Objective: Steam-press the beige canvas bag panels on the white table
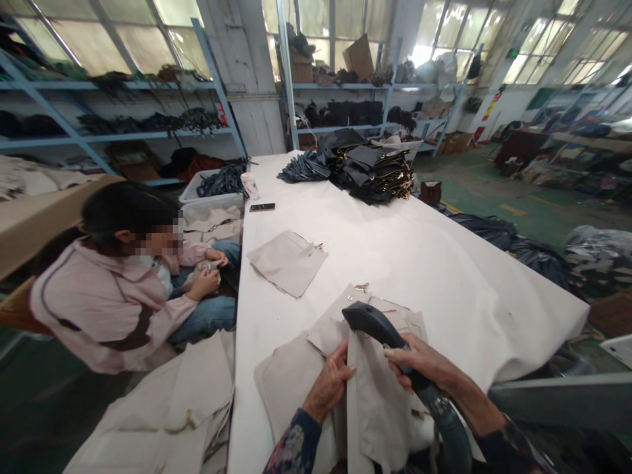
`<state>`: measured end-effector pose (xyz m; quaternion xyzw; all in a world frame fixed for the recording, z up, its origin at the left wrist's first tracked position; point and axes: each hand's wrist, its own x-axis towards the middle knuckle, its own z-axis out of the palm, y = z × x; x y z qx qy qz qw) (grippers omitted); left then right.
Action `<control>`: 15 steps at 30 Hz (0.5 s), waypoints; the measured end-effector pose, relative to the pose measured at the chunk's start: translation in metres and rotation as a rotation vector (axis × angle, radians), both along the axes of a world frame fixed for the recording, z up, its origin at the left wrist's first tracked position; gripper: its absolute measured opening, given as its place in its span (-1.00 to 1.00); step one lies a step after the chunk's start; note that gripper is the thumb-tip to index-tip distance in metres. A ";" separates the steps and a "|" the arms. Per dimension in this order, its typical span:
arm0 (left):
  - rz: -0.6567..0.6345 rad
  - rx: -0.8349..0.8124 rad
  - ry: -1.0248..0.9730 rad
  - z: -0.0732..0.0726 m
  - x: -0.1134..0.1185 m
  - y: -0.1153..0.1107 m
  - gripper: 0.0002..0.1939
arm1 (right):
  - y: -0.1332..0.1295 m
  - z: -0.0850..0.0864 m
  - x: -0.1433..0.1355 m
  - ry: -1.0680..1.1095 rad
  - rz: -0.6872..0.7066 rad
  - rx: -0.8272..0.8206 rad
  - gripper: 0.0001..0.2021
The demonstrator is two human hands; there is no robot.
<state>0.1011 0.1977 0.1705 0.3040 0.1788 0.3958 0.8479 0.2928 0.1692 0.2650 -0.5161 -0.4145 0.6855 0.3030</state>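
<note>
Beige, creased fabric piece (pixel 370 388) lies at the lower centre of the frame on the white table (pixel 444 263); our left hand (pixel 330 385) pinches its edge, our right hand (pixel 419 362) wraps the dark steam iron handle (pixel 375 326).

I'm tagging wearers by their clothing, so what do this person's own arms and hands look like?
Both hands are bare, with no gloves, rings or watch in view. The left hand comes out of a dark sleeve printed with pink and blue flowers. The right hand has a similar dark patterned sleeve, which shows only at the frame's lower edge.
</note>
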 end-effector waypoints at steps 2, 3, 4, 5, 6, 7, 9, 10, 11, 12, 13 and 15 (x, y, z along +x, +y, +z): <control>-0.002 0.007 0.006 0.001 0.000 0.001 -0.30 | 0.004 0.004 0.001 -0.014 -0.009 -0.017 -0.67; -0.004 0.009 0.010 0.001 0.001 0.001 -0.30 | 0.007 0.005 0.001 -0.018 -0.016 -0.021 -0.68; -0.010 0.010 0.013 0.002 0.001 0.001 -0.30 | 0.009 0.007 0.002 -0.018 -0.020 -0.019 -0.68; -0.016 0.011 0.013 0.003 0.002 0.001 -0.30 | 0.012 0.008 0.003 -0.016 -0.018 -0.008 -0.68; -0.018 0.013 0.009 0.003 0.002 0.001 -0.29 | 0.016 0.009 0.004 -0.011 -0.022 0.009 -0.67; -0.017 0.015 0.005 0.004 0.002 0.001 -0.28 | 0.018 0.009 0.007 -0.008 -0.032 0.028 -0.67; -0.009 0.014 0.002 0.003 0.000 0.002 -0.27 | 0.021 0.009 0.012 -0.010 -0.060 0.046 -0.66; 0.000 0.012 0.002 0.001 -0.001 0.003 -0.27 | 0.020 0.008 0.015 -0.009 -0.070 0.043 -0.65; 0.009 0.007 0.005 -0.001 -0.002 0.003 -0.27 | 0.019 0.008 0.018 -0.004 -0.079 0.034 -0.66; 0.015 0.000 0.007 -0.004 -0.002 0.003 -0.27 | 0.016 0.008 0.021 0.005 -0.086 0.021 -0.66; 0.020 -0.007 0.009 -0.006 -0.003 0.004 -0.27 | 0.012 0.008 0.023 0.016 -0.091 0.009 -0.66; 0.018 -0.009 0.007 -0.010 -0.003 0.003 -0.27 | 0.005 0.006 0.023 0.026 -0.079 -0.006 -0.67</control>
